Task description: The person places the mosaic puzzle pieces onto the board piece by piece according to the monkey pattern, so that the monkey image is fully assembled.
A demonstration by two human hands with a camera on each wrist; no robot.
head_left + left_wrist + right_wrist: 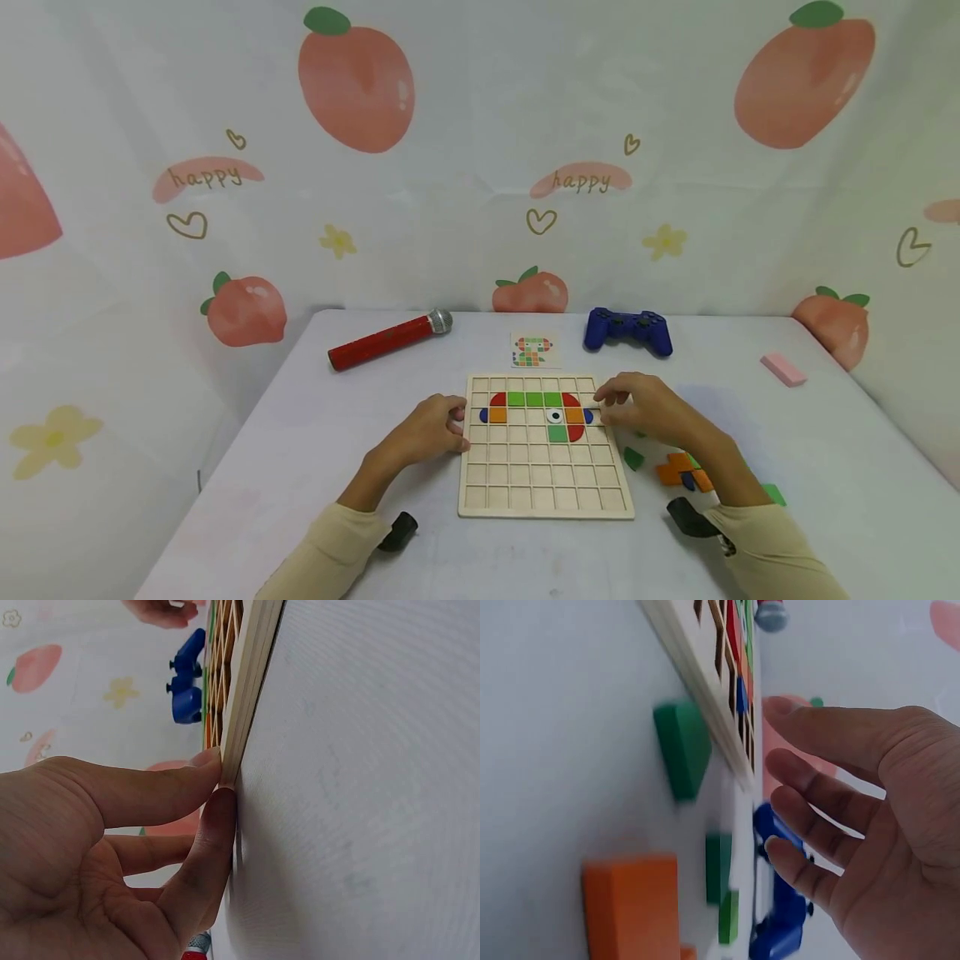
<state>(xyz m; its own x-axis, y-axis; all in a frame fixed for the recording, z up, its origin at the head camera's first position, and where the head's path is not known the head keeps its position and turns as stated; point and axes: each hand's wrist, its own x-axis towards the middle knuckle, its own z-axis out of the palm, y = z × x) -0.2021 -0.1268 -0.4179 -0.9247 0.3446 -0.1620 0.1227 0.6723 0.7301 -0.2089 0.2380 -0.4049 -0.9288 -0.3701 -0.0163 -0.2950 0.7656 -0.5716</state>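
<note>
A square wooden grid board (498, 475) lies on the table, with red, green, orange and blue tiles and a round eye tile (555, 416) in its upper rows. My left hand (431, 432) holds the board's left edge; up close in the left wrist view, thumb and fingertips (219, 806) meet at that edge. Above the board's right edge hovers my right hand (637, 407), beside a blue half-round tile (588, 416). Its fingers are loosely bent and apart, with nothing between them in the right wrist view. A small picture card (534, 348) lies behind the board.
Loose orange tiles (669, 474) and a green tile (633, 457) lie right of the board, near my right forearm. At the back are a red microphone (386, 342) and a blue game controller (627, 328). A pink block (783, 369) sits at the far right.
</note>
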